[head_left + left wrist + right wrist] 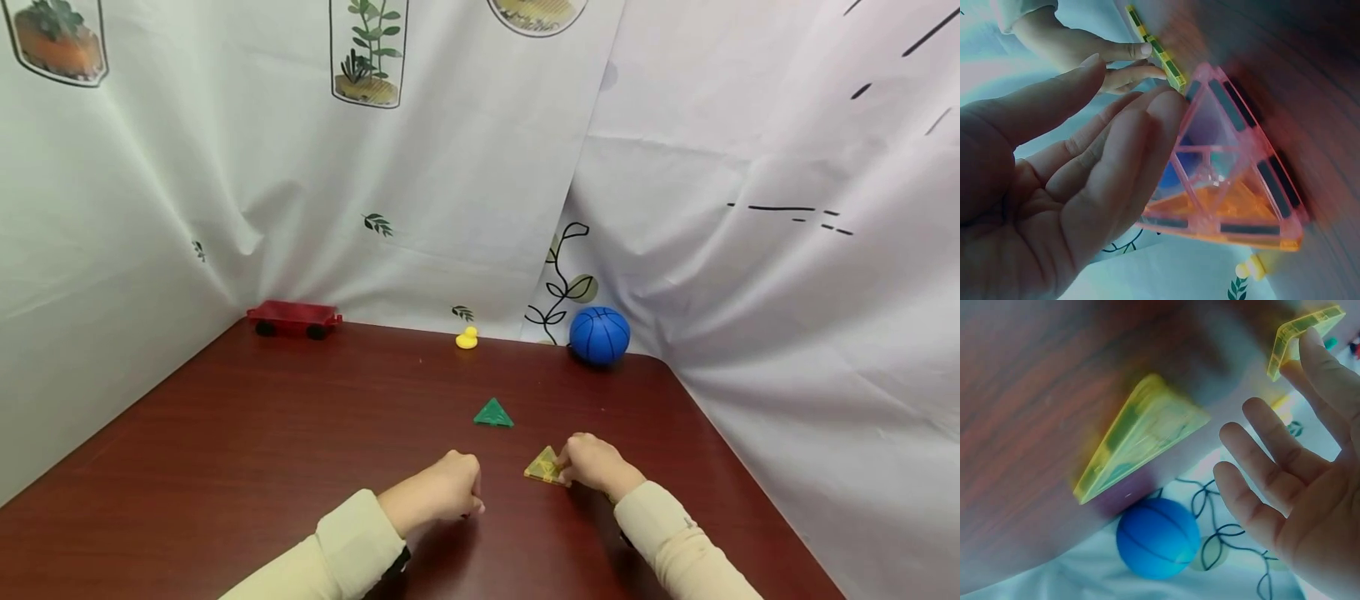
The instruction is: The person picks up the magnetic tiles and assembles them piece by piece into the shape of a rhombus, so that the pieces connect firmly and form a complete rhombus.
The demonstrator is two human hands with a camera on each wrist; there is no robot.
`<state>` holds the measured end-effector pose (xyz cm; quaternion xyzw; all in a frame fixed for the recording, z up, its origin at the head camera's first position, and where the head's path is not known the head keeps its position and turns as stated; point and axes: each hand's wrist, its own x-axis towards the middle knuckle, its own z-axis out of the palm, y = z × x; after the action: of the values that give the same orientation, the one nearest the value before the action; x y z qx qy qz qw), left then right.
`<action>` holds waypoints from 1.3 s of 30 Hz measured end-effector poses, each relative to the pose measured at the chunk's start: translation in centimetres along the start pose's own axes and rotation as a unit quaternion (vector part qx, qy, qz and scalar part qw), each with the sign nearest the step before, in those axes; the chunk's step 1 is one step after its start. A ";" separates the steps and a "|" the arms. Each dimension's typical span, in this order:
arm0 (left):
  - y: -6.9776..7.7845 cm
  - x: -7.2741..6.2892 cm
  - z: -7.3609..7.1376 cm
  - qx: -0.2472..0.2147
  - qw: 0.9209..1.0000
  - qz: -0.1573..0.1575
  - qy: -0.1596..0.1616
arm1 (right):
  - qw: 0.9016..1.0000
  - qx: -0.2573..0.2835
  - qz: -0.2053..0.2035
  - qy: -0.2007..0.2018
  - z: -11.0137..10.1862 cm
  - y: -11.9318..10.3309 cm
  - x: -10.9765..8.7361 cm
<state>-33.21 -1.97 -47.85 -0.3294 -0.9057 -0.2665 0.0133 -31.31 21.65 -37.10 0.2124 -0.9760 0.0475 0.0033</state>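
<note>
My right hand (596,464) pinches a yellow triangular magnetic tile (545,467) between thumb and index finger, its other fingers spread. Another yellow triangular tile (1138,440) lies on the table below that hand, mostly hidden by the wrist in the head view. My left hand (442,487) hovers low over the table with loosely bent fingers, its thumb apart from them. Beside its fingertips in the left wrist view is a pink triangular tile (1254,140), with an orange tile (1244,203) close behind; whether the fingers touch them I cannot tell. A green triangular tile (493,414) lies farther back.
Along the back of the dark red-brown table (247,442) stand a red wheeled cart (294,314), a small yellow duck (467,338) and a blue ball (599,336). White printed cloth (450,183) hangs behind and at both sides.
</note>
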 end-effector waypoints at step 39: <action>11.4 1.9 -5.8 0.145 0.981 -0.113 -0.065 | 0.999 -0.020 -0.022 0.040 -0.9 -1.9 -1.4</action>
<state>-28.66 3.61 -37.05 -0.2365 -0.9650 -0.1101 -0.0285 -29.26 20.64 -36.04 0.2319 -0.9709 0.0368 0.0476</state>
